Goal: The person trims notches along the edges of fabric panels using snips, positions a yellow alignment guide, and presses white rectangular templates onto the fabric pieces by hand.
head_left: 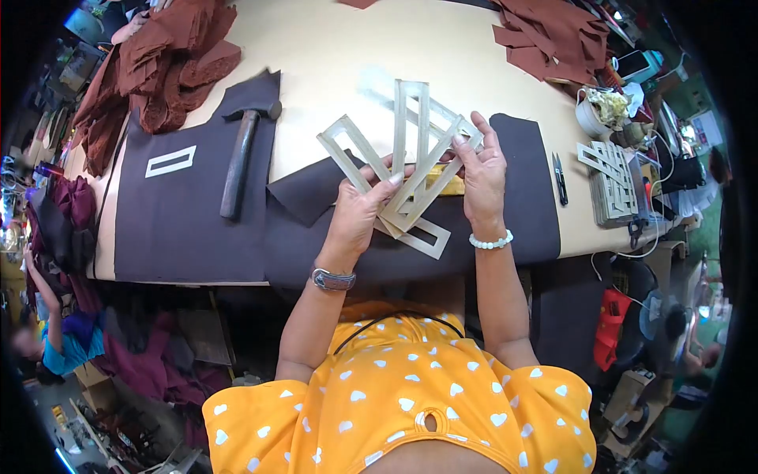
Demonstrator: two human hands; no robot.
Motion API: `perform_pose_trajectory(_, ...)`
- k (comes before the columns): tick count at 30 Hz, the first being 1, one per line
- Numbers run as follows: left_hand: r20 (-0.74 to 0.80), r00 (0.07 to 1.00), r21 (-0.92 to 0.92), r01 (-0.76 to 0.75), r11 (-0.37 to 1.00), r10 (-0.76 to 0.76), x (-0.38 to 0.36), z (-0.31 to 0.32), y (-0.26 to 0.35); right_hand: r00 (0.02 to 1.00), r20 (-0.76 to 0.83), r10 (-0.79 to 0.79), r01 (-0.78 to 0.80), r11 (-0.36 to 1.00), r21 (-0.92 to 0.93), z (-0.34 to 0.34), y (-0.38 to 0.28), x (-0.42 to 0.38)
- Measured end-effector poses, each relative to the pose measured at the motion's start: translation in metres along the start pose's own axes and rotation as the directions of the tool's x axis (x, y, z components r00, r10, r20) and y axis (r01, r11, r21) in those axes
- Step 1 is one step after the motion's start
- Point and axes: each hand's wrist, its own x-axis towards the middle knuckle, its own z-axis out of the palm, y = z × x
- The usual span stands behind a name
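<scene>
Several pale rectangular frames with long slots are fanned out between my hands above the table. My left hand is closed on their lower ends, thumb on top. At the upper end of one slanted frame, my right hand pinches with thumb and fingers. Beneath them lies dark sheet material, with a yellow item partly hidden behind the frames. To the left, a hammer and a single slotted frame rest on another dark sheet.
Reddish-brown cut pieces are heaped at the far left and far right. Small snips lie right of the dark material, beside a stack of slotted frames. A white container stands behind that stack. Another person is at left.
</scene>
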Motion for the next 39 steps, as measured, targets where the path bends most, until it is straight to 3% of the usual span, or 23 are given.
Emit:
perform_pose_trajectory(1,0.0,1.0,-0.003,0.013,1.0,-0.013,-0.003,0.002,0.002,0.999,-0.015,-0.037,0.036,0.999,-0.039,0.003,-0.001,-0.002)
perform_pose_trajectory(5,0.056,0.997,-0.054,0.06,0.997,-0.057,-0.008,0.001,0.005,0.991,0.111,0.072,-0.075,0.997,0.026,0.012,-0.002,-0.019)
perform_pose_trajectory(9,0.044,0.997,-0.151,0.076,0.986,-0.07,-0.014,-0.01,0.005,1.0,0.004,0.028,-0.029,0.992,0.119,0.008,-0.008,-0.036)
perform_pose_trajectory(12,-0.034,0.996,-0.226,0.073,0.971,-0.083,-0.022,-0.012,0.014,0.988,-0.131,-0.08,0.087,0.995,0.047,-0.008,-0.015,-0.038)
perform_pose_trajectory(17,-0.282,0.956,-0.434,-0.204,0.878,0.083,-0.024,-0.007,0.014,0.936,-0.323,-0.14,0.183,0.977,0.107,-0.021,-0.025,-0.045)
perform_pose_trajectory(20,-0.306,0.943,-0.524,-0.282,0.803,0.131,-0.02,-0.019,0.017,0.928,-0.356,-0.11,0.149,0.985,0.086,-0.03,-0.026,-0.055)
perform_pose_trajectory(21,-0.274,0.956,-0.514,-0.239,0.824,0.106,-0.021,-0.021,0.019,0.933,-0.351,-0.082,0.12,0.989,0.088,-0.029,-0.028,-0.059)
perform_pose_trajectory(24,-0.16,0.987,-0.43,-0.073,0.9,0.003,-0.028,-0.015,0.025,0.992,-0.089,0.087,-0.077,0.991,0.109,-0.03,-0.033,-0.075)
perform_pose_trajectory(26,-0.124,0.985,-0.482,0.043,0.875,-0.117,-0.031,-0.013,0.016,0.991,0.011,0.132,-0.132,0.987,0.087,-0.024,-0.029,-0.083)
perform_pose_trajectory(28,0.06,0.993,-0.577,0.115,0.809,-0.098,-0.036,-0.006,0.012,0.982,0.065,0.177,-0.183,0.979,0.087,-0.016,-0.024,-0.09)
perform_pose_trajectory(30,-0.014,0.995,-0.559,0.071,0.826,-0.094,-0.044,0.004,0.003,0.977,0.059,0.205,-0.21,0.974,0.082,-0.012,-0.016,-0.093)
perform_pose_trajectory(34,-0.185,0.982,-0.319,-0.03,0.947,-0.031,-0.042,0.008,-0.009,0.97,0.076,0.233,-0.233,0.972,-0.008,-0.006,-0.01,-0.102)
perform_pose_trajectory(39,-0.218,0.976,-0.379,-0.068,0.923,-0.018,-0.038,0.001,-0.005,0.952,0.032,0.306,-0.305,0.952,-0.035,0.001,-0.014,-0.121)
